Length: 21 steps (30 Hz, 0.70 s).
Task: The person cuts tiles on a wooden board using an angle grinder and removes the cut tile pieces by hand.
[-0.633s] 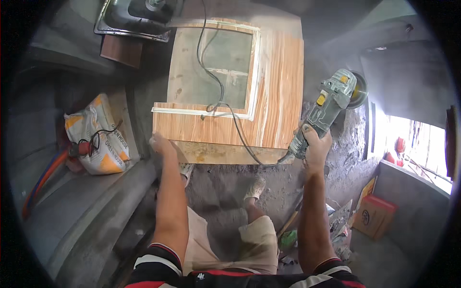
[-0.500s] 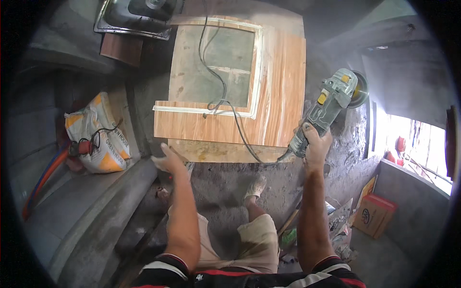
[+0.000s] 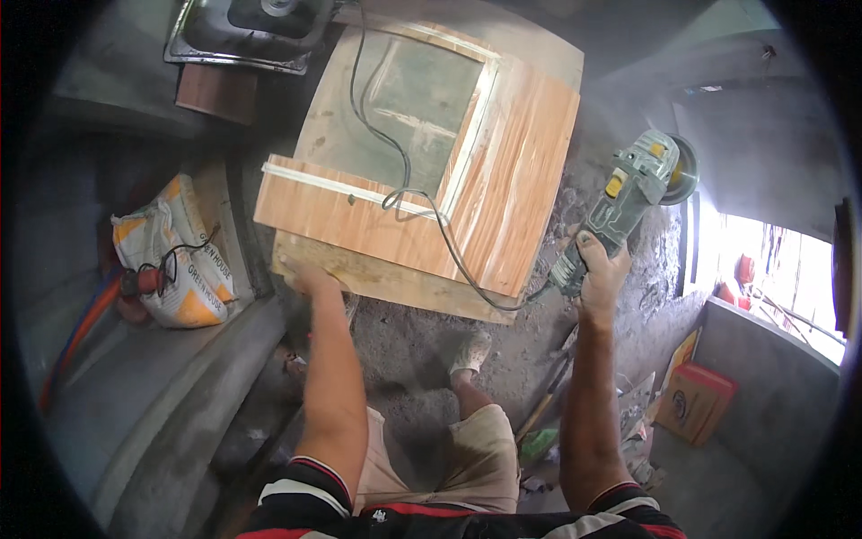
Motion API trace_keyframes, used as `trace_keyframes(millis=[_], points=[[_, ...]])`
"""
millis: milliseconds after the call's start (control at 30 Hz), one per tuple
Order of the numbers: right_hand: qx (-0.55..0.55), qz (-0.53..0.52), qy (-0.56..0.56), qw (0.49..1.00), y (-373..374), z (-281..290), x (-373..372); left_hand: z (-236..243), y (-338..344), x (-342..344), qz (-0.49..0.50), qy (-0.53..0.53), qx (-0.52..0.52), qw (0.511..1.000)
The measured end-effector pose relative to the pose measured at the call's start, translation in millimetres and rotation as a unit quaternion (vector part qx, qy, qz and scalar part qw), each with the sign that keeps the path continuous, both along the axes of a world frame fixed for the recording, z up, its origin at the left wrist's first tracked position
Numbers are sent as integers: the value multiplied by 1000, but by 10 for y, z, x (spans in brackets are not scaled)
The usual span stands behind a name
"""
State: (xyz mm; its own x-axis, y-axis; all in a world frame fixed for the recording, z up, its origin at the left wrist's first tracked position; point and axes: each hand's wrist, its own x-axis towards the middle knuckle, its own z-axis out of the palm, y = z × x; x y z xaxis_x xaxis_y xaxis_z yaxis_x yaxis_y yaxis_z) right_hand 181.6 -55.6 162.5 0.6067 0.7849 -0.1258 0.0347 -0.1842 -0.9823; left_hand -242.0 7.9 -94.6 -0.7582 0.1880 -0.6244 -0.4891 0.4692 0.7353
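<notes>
In my right hand point(image 3: 602, 269) is a grey-green angle grinder point(image 3: 627, 193) with yellow parts, its handle gripped and its round disc point(image 3: 684, 169) at the upper right. My left hand point(image 3: 312, 278), slightly blurred, grips the near left corner of a pale plywood board point(image 3: 395, 286). On that board lies an L-shaped wood-grain panel point(image 3: 525, 171), with a white strip point(image 3: 471, 135) along its inner edge. A grey surface point(image 3: 422, 99) shows inside the L. The grinder's black cord point(image 3: 406, 166) runs loosely across both pieces.
A steel sink point(image 3: 242, 58) stands at the far left above a brown box point(image 3: 217, 92). White and orange sacks point(image 3: 184, 269) lie left, with a red connector and cord on them. A cardboard box point(image 3: 696, 402) sits at the right by a low wall point(image 3: 772, 359). Debris lies near my feet.
My left hand has moved onto the plywood corner, and the plywood and wood-grain panel have turned, their near left corner swinging up and left. The grinder has shifted slightly right.
</notes>
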Motion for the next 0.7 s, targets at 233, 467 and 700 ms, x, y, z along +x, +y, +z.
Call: trace_keyframes(millis=[233,467,700], points=[[-5,-26,18,999,-34,-148,92,247,844,-129,-88,82,2,993],[-13,-24,48,998,49,-10,-41,318,1312,-368,-166,119,61,977],[21,-24,56,998,119,-79,-167,126,632,-149,-176,71,86,978]])
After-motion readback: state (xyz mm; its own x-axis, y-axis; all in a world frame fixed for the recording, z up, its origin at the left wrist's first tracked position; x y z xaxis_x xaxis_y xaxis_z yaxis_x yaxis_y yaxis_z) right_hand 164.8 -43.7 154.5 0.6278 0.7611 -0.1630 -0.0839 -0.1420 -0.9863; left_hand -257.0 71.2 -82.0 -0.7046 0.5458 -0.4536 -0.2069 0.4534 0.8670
